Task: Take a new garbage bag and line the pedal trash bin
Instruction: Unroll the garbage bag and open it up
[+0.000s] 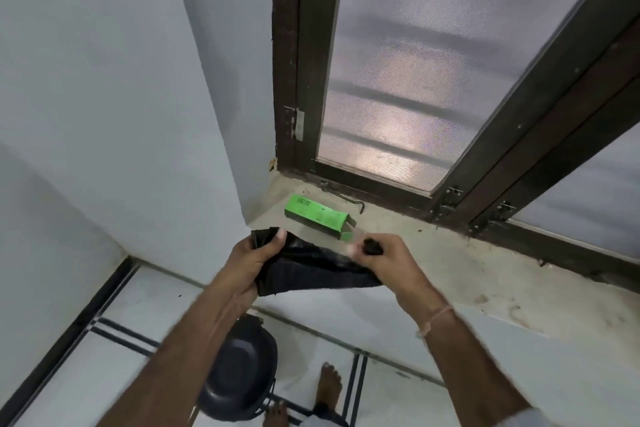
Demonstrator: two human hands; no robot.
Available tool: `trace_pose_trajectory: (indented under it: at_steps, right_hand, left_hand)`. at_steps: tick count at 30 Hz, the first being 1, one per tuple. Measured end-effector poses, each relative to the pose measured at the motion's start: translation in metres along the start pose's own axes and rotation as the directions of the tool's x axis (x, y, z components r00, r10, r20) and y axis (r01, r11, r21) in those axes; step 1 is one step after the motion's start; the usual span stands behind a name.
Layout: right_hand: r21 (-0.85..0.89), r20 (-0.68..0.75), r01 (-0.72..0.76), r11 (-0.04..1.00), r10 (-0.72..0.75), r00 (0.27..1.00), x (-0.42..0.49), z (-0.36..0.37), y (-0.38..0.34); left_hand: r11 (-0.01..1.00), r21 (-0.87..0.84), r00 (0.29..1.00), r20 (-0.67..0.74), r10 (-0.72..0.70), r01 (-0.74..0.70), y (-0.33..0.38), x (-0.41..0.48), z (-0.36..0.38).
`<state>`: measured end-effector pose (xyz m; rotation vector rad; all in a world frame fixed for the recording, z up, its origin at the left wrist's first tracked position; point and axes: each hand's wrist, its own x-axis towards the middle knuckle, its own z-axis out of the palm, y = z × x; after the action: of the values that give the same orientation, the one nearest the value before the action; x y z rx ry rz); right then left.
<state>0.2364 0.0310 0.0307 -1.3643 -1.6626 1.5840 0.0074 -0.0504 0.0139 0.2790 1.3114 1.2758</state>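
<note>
A person is standing at a window and looking down at their two bare hands, which are holding a folded black garbage bag [311,267] just above the front edge of a sandy-coloured window sill [485,274]. The left hand [252,260] is clamped on the bag's left end, with the thumb pressing across the top of the folds. The right hand [384,260] is pinching a small bunched corner of the bag between thumb and fingers, so both hands are closed on the plastic. The bag is stretched between them, still mostly folded into a flat band.

An open green box [317,215] is lying on the sill toward its left corner, close to the window frame [519,135], just beyond the hands.

The pedal trash bin [239,374], dark and round, is standing on the white tiled floor [104,357] directly below the left forearm, near a bare foot [330,388]. Its top is looking like a shallow dark dish; whether the lid is up or down cannot be told.

The step in hand appears to be unfolding the bag. To do it well, the hands should be drawing apart gently, then finding the open mouth by rubbing the two layers between the fingertips, since thin plastic tends to cling and tear if yanked. Shaking air into it before lowering it over the bin would likely help it seat.
</note>
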Motion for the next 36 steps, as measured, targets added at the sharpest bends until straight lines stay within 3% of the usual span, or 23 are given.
trace_pose_trajectory:
  at_steps: [4,6,9,11,12,15,17,19,22,25,30,34,36]
  right_hand:
    - [0.186,-0.182,-0.046,0.981,0.081,0.980,-0.009,-0.010,0.000]
    - [0.195,-0.133,-0.012,0.981,0.038,0.990,-0.016,-0.013,-0.001]
    - [-0.038,0.084,0.010,0.999,-0.007,0.996,-0.025,-0.006,0.006]
    - [-0.244,-0.011,0.023,0.969,-0.026,1.000,-0.027,0.000,0.014]
    - [-0.226,-0.089,0.014,0.974,-0.034,0.995,-0.027,0.000,0.018]
    - [0.198,-0.205,-0.040,0.979,0.082,0.975,-0.029,-0.008,0.021]
    - [0.352,-0.205,-0.071,0.933,0.150,0.967,-0.033,-0.013,0.018]
    - [0.422,-0.128,-0.071,0.904,0.137,0.982,-0.039,-0.008,0.012]
    - [0.299,0.086,-0.097,0.949,0.074,0.994,-0.054,0.009,0.006]
    - [0.197,0.085,-0.084,0.977,0.068,0.994,-0.062,0.020,0.013]
    - [0.282,-0.062,-0.073,0.957,0.094,0.994,-0.061,0.016,0.021]
    - [0.162,0.197,-0.026,0.986,-0.006,0.980,-0.070,0.018,0.011]
    - [0.090,0.243,0.038,0.995,-0.059,0.968,-0.071,0.026,0.008]
  left_hand:
    - [0.996,-0.088,0.997,0.074,0.025,-0.018,-0.001,-0.014,-0.020]
    - [0.995,-0.092,0.996,0.074,0.044,-0.037,-0.003,-0.020,-0.026]
    - [0.995,-0.092,0.998,0.037,0.048,-0.044,-0.006,-0.023,-0.025]
    - [0.995,-0.090,0.999,0.008,0.043,-0.042,-0.008,-0.025,-0.023]
    - [0.996,-0.083,0.999,0.001,0.044,-0.044,-0.008,-0.027,-0.022]
    - [0.995,-0.089,0.998,0.045,0.042,-0.038,-0.014,-0.033,-0.022]
    - [0.997,-0.057,0.997,0.047,0.056,-0.053,-0.018,-0.037,-0.020]
    - [0.994,-0.035,0.995,0.026,0.101,-0.100,-0.023,-0.043,-0.013]
    - [0.985,0.023,0.985,0.013,0.172,-0.172,-0.035,-0.053,0.004]
    - [0.979,0.073,0.982,0.007,0.188,-0.188,-0.049,-0.062,0.021]
    - [0.991,0.054,0.992,0.052,0.116,-0.119,-0.048,-0.067,0.016]
    - [0.981,0.112,0.987,0.040,0.153,-0.157,-0.050,-0.079,0.021]
    - [0.982,0.107,0.987,0.039,0.154,-0.158,-0.050,-0.083,0.024]
